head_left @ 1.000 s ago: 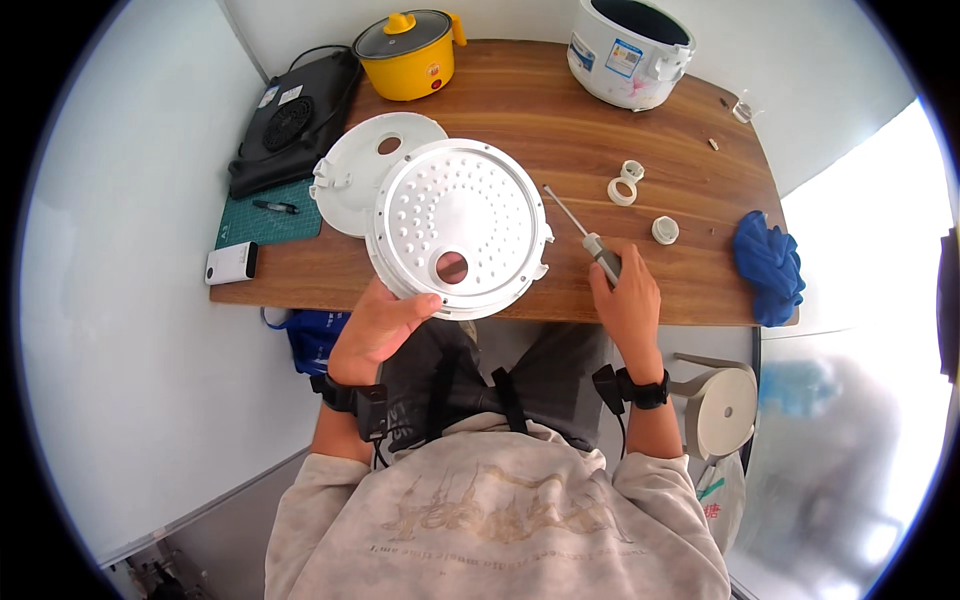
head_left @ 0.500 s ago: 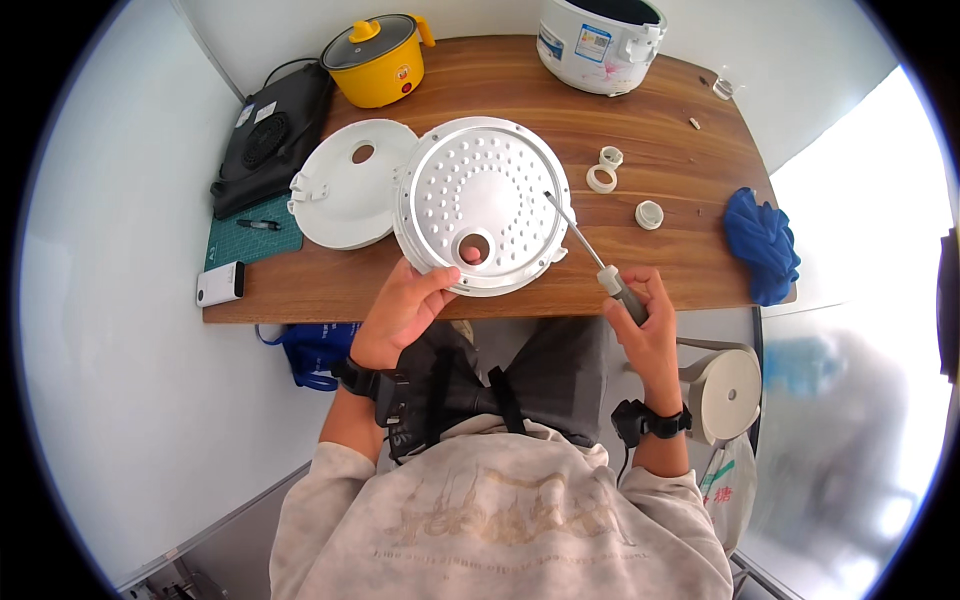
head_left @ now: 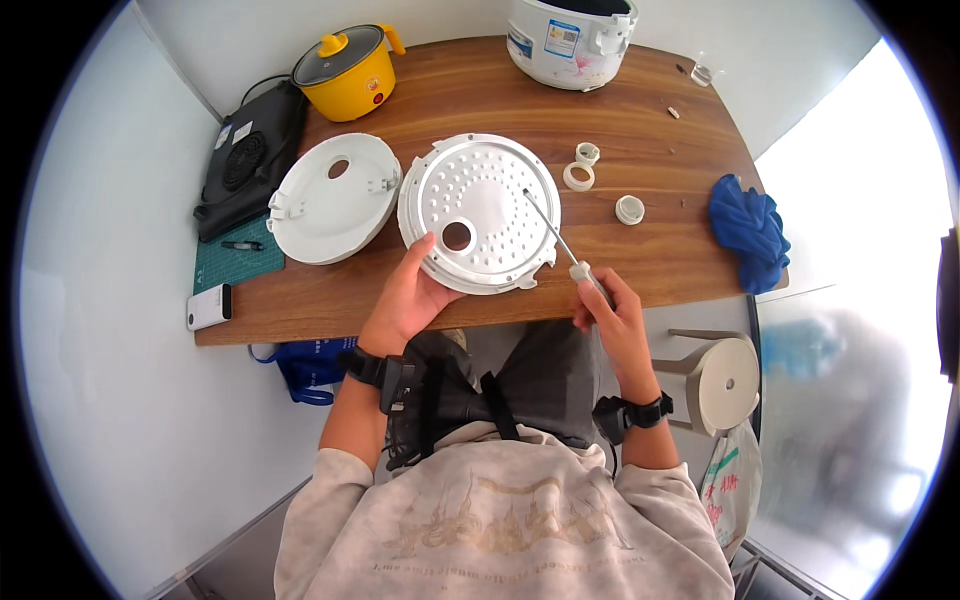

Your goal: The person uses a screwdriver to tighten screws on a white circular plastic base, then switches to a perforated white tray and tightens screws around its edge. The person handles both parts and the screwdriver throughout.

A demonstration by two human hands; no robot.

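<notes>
A round rice cooker inner lid [head_left: 490, 205], silver and dimpled with a white rim, is in front of me near the table's front edge. My left hand [head_left: 408, 300] grips its lower left rim, thumb on top beside the round hole and fingers hidden beneath. In my right hand [head_left: 612, 318] is a screwdriver [head_left: 556, 236], its shaft slanting up and left over the lid. The tip is at the dimpled face; whether it touches cannot be told. Left of the lid lies a white round outer lid cover [head_left: 325, 215] with a round hole.
Behind stand a yellow pot [head_left: 350, 80] and a white rice cooker body [head_left: 570, 50]. A black induction cooker [head_left: 250, 150], green cutting mat [head_left: 235, 265] and white power bank [head_left: 209, 307] are left. White plastic rings [head_left: 579, 176], a round cap [head_left: 630, 209] and blue cloth [head_left: 748, 232] are right.
The inner lid has turned slightly and shifted off the outer cover it overlapped. My left fingertip no longer shows through its hole. The screwdriver still points at the lid. The whole view has shifted.
</notes>
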